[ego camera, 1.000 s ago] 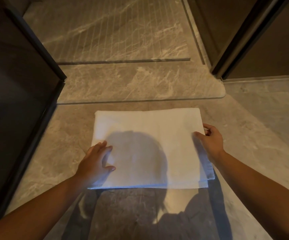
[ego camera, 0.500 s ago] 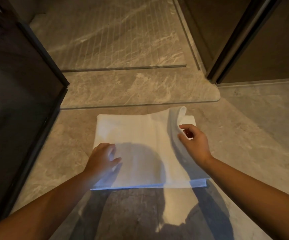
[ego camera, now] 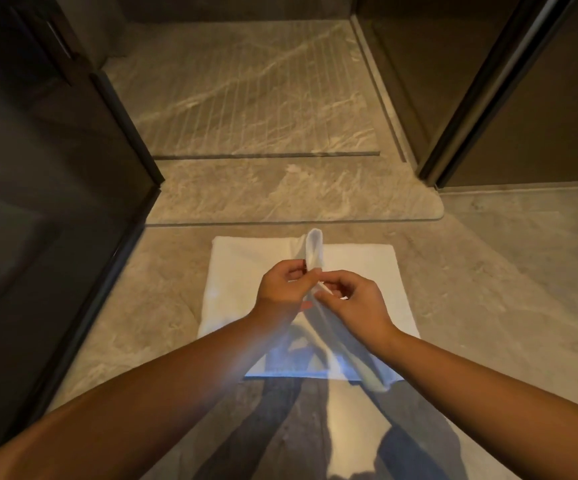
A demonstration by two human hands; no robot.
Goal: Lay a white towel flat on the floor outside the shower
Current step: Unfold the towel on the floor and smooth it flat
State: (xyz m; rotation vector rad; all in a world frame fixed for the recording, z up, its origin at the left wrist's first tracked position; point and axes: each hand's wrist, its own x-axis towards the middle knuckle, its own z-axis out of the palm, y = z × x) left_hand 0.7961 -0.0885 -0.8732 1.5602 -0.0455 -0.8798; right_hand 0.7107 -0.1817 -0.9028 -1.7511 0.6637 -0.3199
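Observation:
A white towel point(ego camera: 246, 271) lies folded on the marble floor just before the shower's raised sill point(ego camera: 298, 195). Its top layer is lifted off the lower one and stands up as a ridge down the middle. My left hand point(ego camera: 282, 289) and my right hand point(ego camera: 353, 301) meet above the towel's centre, and both pinch the raised edge of that layer. The lifted flap hangs down toward the near right corner. The lower layer stays flat on the floor, and my hands hide part of it.
A dark glass shower panel point(ego camera: 55, 202) stands at the left. Another dark door frame point(ego camera: 471, 116) rises at the right. The grooved shower floor point(ego camera: 246, 91) lies beyond the sill. Marble floor point(ego camera: 505, 271) stretches to the right of the towel.
My right hand has carried the top layer's right edge up and over to the middle. My left hand has left the near left corner and taken hold of the same raised edge.

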